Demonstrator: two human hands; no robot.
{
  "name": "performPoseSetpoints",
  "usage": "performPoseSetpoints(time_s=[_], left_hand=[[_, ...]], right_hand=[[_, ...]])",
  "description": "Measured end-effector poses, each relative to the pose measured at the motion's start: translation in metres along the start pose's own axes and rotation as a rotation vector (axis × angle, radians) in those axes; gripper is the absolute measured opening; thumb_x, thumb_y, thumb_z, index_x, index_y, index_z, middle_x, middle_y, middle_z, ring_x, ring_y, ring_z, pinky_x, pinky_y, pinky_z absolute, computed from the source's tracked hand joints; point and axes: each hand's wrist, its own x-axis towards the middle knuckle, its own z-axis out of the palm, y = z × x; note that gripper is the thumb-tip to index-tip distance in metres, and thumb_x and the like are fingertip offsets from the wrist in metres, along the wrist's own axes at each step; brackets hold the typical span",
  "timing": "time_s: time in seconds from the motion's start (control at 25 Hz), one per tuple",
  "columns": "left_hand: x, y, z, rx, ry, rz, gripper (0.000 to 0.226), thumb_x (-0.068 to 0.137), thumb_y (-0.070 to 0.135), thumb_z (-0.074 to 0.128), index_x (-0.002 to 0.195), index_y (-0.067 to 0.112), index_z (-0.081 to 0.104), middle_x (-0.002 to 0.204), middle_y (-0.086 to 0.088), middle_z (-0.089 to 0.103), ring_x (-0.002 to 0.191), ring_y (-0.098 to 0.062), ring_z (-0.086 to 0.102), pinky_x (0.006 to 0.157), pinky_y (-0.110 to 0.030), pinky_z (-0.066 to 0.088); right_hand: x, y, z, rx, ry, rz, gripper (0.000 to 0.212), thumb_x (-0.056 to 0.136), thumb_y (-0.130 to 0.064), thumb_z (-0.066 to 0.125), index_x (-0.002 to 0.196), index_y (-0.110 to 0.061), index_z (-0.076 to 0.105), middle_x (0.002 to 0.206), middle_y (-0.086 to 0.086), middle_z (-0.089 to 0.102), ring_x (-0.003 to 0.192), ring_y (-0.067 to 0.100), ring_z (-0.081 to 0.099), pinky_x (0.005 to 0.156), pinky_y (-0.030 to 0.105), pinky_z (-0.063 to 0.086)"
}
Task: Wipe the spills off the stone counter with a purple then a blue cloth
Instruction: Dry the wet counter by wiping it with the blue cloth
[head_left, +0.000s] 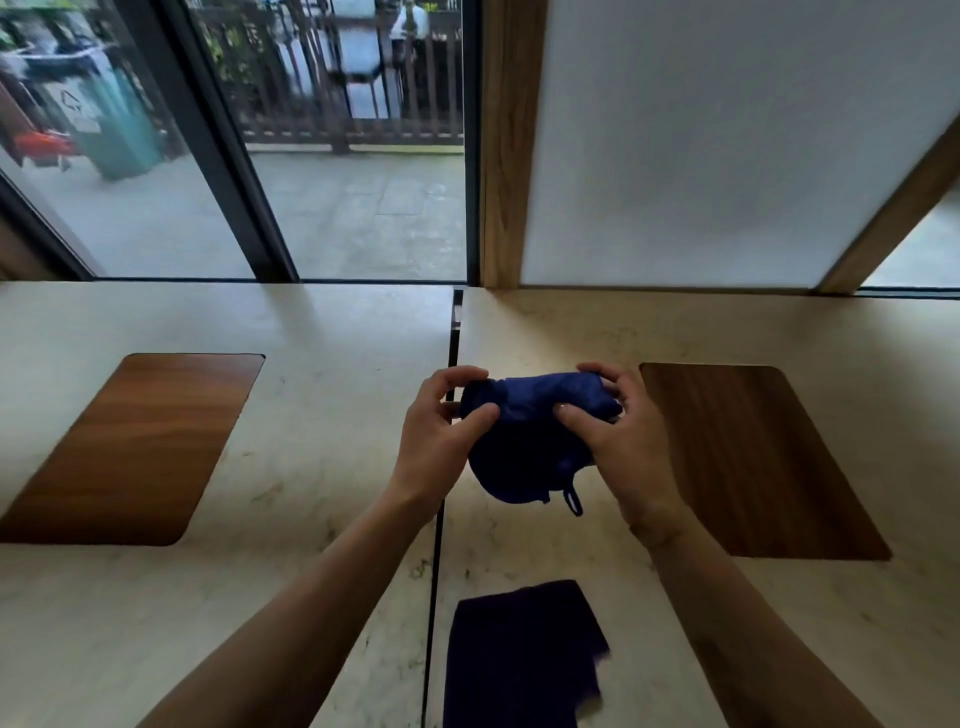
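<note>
A blue cloth (524, 447) with a small hanging loop is bunched up in the air over the pale stone counter (332, 467). My left hand (441, 431) grips its left end and my right hand (618, 436) grips its right end, thumbs on top. A dark purple cloth (519, 660) lies folded flat on the counter close to me, below the hands. Faint dark specks mark the stone near the seam between the two slabs.
Two brown wooden inlays sit in the counter, one at the left (135, 447) and one at the right (753, 462). A narrow dark gap (439, 519) splits the counter. Glass doors and a wood-framed white panel (727, 145) stand behind.
</note>
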Motion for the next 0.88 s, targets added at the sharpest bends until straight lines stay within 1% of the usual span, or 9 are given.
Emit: performPoseSetpoints(time_s=[0.16,0.32,0.44,0.52,0.6,0.68,0.72,0.8,0.88], left_hand=[[0.003,-0.022,0.003,0.019,-0.007,-0.067,0.034,0.084,0.028,0.068,0.117,0.035,0.061,0.124,0.004,0.062,0.105,-0.022,0.066,0.083,-0.040,0.062],[0.006,-0.065,0.004,0.061,-0.016,-0.175,0.032,0.089,0.021,0.069,0.117,0.034,0.060,0.124,0.004,0.062,0.104,-0.022,0.066,0.084,-0.045,0.062],[0.007,-0.107,0.004,0.118,-0.019,-0.284,0.032,0.089,0.022,0.070,0.118,0.034,0.061,0.122,0.006,0.063,0.102,-0.021,0.067,0.083,-0.047,0.062],[0.007,-0.132,0.006,0.152,-0.020,-0.338,0.032,0.089,0.021,0.070,0.116,0.034,0.061,0.123,0.005,0.062,0.102,-0.020,0.066,0.082,-0.045,0.062],[0.008,-0.153,0.009,0.173,-0.017,-0.385,0.030,0.091,0.016,0.068,0.115,0.033,0.061,0.125,0.002,0.060,0.104,-0.018,0.064,0.081,-0.038,0.063],[0.012,-0.170,0.009,0.237,-0.009,-0.395,0.030,0.092,0.013,0.066,0.117,0.029,0.061,0.126,0.000,0.058,0.103,-0.013,0.063,0.080,-0.028,0.060],[0.014,-0.175,0.009,0.293,-0.011,-0.384,0.030,0.092,0.012,0.065,0.118,0.027,0.061,0.126,0.001,0.056,0.102,-0.010,0.061,0.082,-0.025,0.059],[0.017,-0.183,0.009,0.409,-0.029,-0.351,0.031,0.093,0.012,0.063,0.121,0.025,0.060,0.126,0.002,0.051,0.102,-0.007,0.058,0.087,-0.026,0.057],[0.016,-0.187,0.008,0.535,-0.063,-0.307,0.030,0.095,0.015,0.062,0.123,0.025,0.059,0.128,0.002,0.048,0.106,-0.012,0.057,0.089,-0.031,0.058]], right_hand=[[0.002,0.025,0.002,-0.001,-0.005,0.066,0.043,0.088,-0.010,0.072,0.123,-0.029,0.058,0.117,-0.005,0.063,0.104,0.017,0.066,0.080,0.041,0.062],[0.006,0.065,0.011,-0.024,-0.017,0.167,0.043,0.088,-0.009,0.072,0.124,-0.027,0.058,0.114,-0.008,0.062,0.101,0.015,0.066,0.076,0.037,0.063],[0.009,0.105,0.019,-0.072,-0.019,0.270,0.044,0.085,-0.009,0.074,0.122,-0.028,0.059,0.108,-0.012,0.062,0.092,0.009,0.067,0.074,0.036,0.063],[0.011,0.134,0.025,-0.100,-0.016,0.324,0.044,0.083,-0.009,0.077,0.119,-0.028,0.060,0.105,-0.012,0.063,0.090,0.007,0.067,0.076,0.036,0.062],[0.014,0.158,0.030,-0.152,-0.019,0.361,0.045,0.082,-0.009,0.078,0.119,-0.028,0.061,0.106,-0.010,0.063,0.095,0.010,0.066,0.080,0.035,0.061],[0.019,0.175,0.035,-0.215,-0.036,0.382,0.045,0.081,-0.011,0.078,0.119,-0.030,0.060,0.106,-0.013,0.062,0.098,0.011,0.064,0.081,0.031,0.059],[0.021,0.181,0.038,-0.244,-0.046,0.381,0.045,0.082,-0.012,0.078,0.118,-0.031,0.060,0.105,-0.014,0.061,0.099,0.011,0.063,0.080,0.026,0.057],[0.023,0.189,0.042,-0.325,-0.066,0.350,0.045,0.082,-0.013,0.076,0.119,-0.033,0.059,0.108,-0.012,0.060,0.101,0.011,0.061,0.077,0.017,0.049],[0.021,0.196,0.045,-0.453,-0.080,0.308,0.045,0.082,-0.018,0.076,0.121,-0.032,0.059,0.117,-0.007,0.060,0.103,0.010,0.057,0.078,0.020,0.045]])
